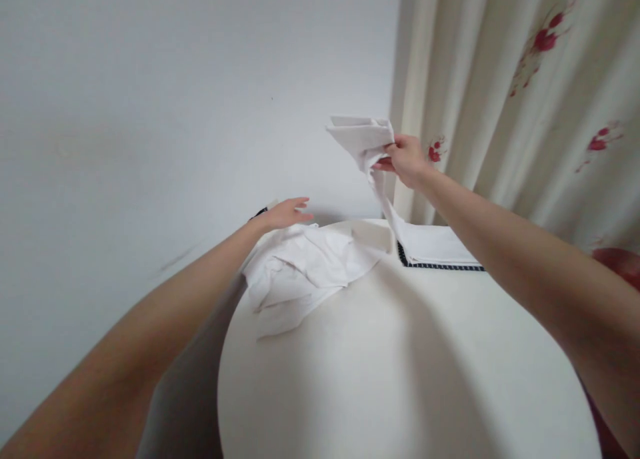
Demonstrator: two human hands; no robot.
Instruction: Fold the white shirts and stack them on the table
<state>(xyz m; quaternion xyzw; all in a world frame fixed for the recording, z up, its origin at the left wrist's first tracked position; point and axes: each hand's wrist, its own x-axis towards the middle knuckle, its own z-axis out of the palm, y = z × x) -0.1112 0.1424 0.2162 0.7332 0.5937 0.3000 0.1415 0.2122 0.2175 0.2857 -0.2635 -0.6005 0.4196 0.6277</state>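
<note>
My right hand (407, 160) is closed on a folded white cloth (357, 135) and holds it up above the back of the table. A narrow part of this cloth hangs down toward a flat, folded white cloth (435, 243) at the table's back right; I cannot tell whether the two are joined. Under that flat cloth shows a dark patterned edge (445, 267). My left hand (289, 213) has its fingers stretched out and holds nothing. Just below it lies a crumpled white cloth (310, 265), spread loosely near the table's left edge.
The round white table (360, 365) stands against a pale wall (200, 79). A cream curtain with red flowers (480, 99) hangs at the right. Something red (620, 264) shows beyond the right forearm. A small dark patterned piece (260, 213) is behind the left wrist.
</note>
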